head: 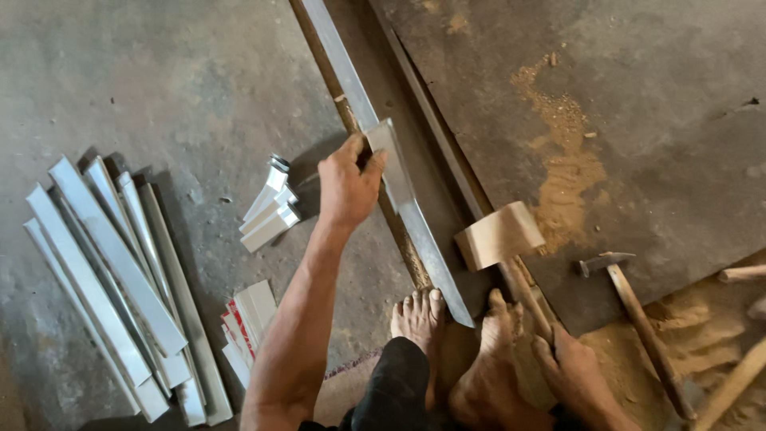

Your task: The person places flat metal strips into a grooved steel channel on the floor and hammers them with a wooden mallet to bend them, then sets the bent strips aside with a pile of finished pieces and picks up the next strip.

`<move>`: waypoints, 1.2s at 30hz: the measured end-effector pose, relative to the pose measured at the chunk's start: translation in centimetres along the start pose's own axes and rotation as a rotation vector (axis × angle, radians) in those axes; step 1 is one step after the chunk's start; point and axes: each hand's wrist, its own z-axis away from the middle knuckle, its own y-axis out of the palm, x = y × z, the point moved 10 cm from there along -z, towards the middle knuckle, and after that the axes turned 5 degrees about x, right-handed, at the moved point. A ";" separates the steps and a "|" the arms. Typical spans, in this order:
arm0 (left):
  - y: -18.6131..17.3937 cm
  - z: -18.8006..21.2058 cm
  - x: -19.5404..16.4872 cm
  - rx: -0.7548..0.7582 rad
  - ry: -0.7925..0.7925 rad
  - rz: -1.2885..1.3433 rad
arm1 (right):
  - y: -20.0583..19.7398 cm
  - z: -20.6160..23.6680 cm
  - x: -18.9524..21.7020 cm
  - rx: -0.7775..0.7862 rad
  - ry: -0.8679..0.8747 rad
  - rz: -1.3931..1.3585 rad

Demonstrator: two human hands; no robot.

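Nearest the camera, the person's two bare feet (455, 343) rest on the near end of a long metal strip (415, 215), pinning it to the concrete floor (199, 80). The right hand (578, 371) is wrapped shut around the handle of a wooden mallet (501, 235), whose pale block head lies just right of the strip. A steel hammer (630, 303) lies further right, in sawdust, untouched.

Farther out, the left hand (347, 183) has its fingers (351, 148) clamped on a small bent metal piece (387, 144) sitting over the strip. The strip runs diagonally away toward the far edge. It looks thin, stiff along its fold yet springy, light, and sharp at its cut edges (the pointed near end especially), so the folded middle seems the safest hold.

To the left lie cut metal strips (112, 279) in a fan, and shorter offcuts (270, 207) nearer the hand.
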 end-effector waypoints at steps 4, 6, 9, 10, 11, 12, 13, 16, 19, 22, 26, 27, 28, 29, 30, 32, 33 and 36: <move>-1.1 1.9 -3.8 -0.005 0.188 0.071 | 1.1 -0.2 -0.6 0.093 0.107 -0.007; 0.1 2.0 -3.8 0.006 0.231 0.081 | 0.3 0.2 0.5 0.061 0.088 -0.008; 2.3 0.9 0.5 0.008 0.097 -0.018 | -1.5 1.1 2.9 0.011 0.023 -0.073; 2.7 0.1 2.9 0.009 -0.003 -0.044 | -2.2 1.3 3.7 -0.012 -0.001 -0.113; 3.1 0.0 5.3 0.015 -0.113 -0.073 | -2.5 1.6 4.2 -0.010 0.023 -0.082; 4.1 0.2 6.7 0.047 -0.137 -0.045 | -3.0 1.7 4.8 -0.005 0.041 -0.040; 5.1 0.1 7.8 0.078 -0.148 -0.016 | -3.6 1.7 5.4 -0.013 0.055 -0.004; 8.1 0.5 10.6 0.190 -0.292 0.211 | -5.8 1.2 8.6 -0.039 -0.040 -0.068; 9.3 1.1 11.3 0.246 -0.393 0.339 | -9.5 1.2 10.5 -0.170 -0.065 -0.197; 8.8 1.0 10.9 0.243 -0.376 0.266 | -13.2 2.9 10.8 -0.370 0.011 -0.054; 8.5 1.4 11.4 0.238 -0.419 0.298 | -12.8 4.5 12.2 -0.474 -0.474 -0.764; 8.4 1.2 11.5 0.229 -0.414 0.293 | -10.9 3.4 12.8 -0.431 -0.443 -0.566; 8.3 1.1 11.6 0.220 -0.410 0.285 | -8.9 2.0 13.2 -0.385 -0.409 -0.371; 8.2 0.9 11.8 0.212 -0.410 0.274 | -7.0 0.7 13.4 -0.333 -0.373 -0.178; 8.0 0.6 11.6 0.222 -0.372 0.170 | -5.6 -0.5 13.5 -0.289 -0.341 0.014; 7.6 0.0 10.6 0.221 -0.276 -0.035 | -4.6 -3.2 11.5 -0.188 -0.141 -0.080; 7.7 0.1 10.8 0.217 -0.318 0.073 | -4.3 -4.1 10.7 -0.135 -0.030 -0.135; 8.5 2.1 10.2 0.241 -0.397 0.241 | -5.3 -5.4 11.9 -0.156 0.039 -0.441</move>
